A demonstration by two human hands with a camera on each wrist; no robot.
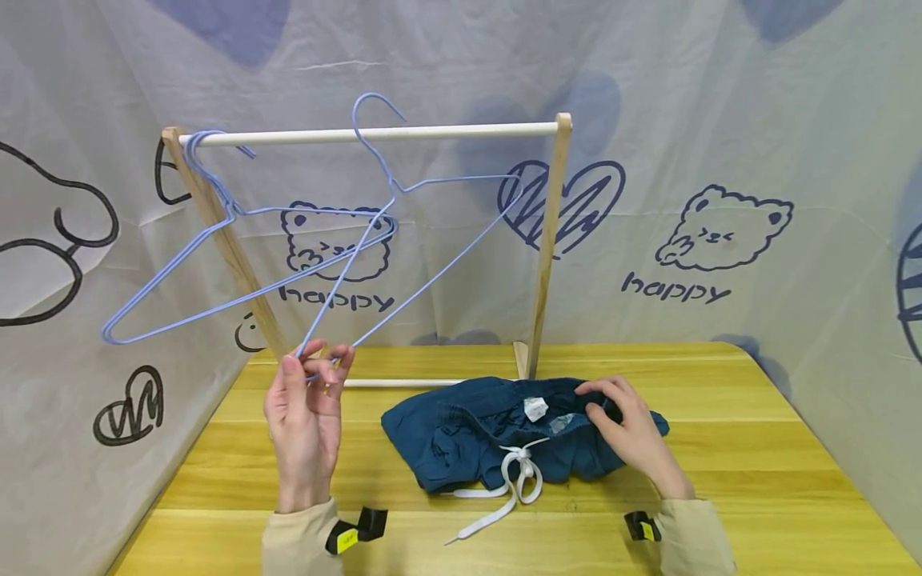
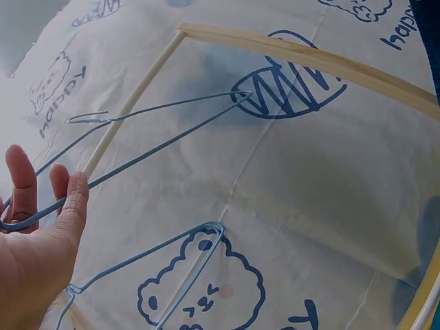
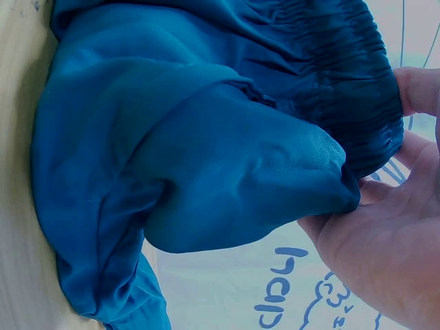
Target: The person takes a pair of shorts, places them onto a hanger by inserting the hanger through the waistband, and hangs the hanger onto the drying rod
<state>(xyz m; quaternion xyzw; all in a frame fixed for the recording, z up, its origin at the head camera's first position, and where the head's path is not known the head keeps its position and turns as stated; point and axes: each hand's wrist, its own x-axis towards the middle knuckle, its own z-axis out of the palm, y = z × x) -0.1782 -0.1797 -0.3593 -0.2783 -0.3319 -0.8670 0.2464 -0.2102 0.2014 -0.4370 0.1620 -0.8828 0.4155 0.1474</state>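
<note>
Left hand (image 1: 310,416): thumb and fingers closed on one corner of a blue hanger (image 1: 432,278), apparently off the rail (image 1: 461,131)
Right hand (image 1: 634,432): gripping the waistband side
Dark-blue garment (image 1: 461,456): on the worktop (image 1: 756,448), apart from the hanger
Done: hanger and waistband in hand — seemingly an early stage
Left: hanger and garment not yet joined — garment not on the rail

head view bright, light soft and even. small soft shadows under teal shorts (image 1: 464,452). cloth backdrop (image 1: 446,316) looks sharp. left wrist view dimmer, hazy, pale at top left; wooden post (image 2: 309,54) looks bent by lens. right wrist view very blue; right hand (image 3: 388,240) pale, wooden table (image 3: 17,172) washed out, dark shadows in folds of shorts.
</note>
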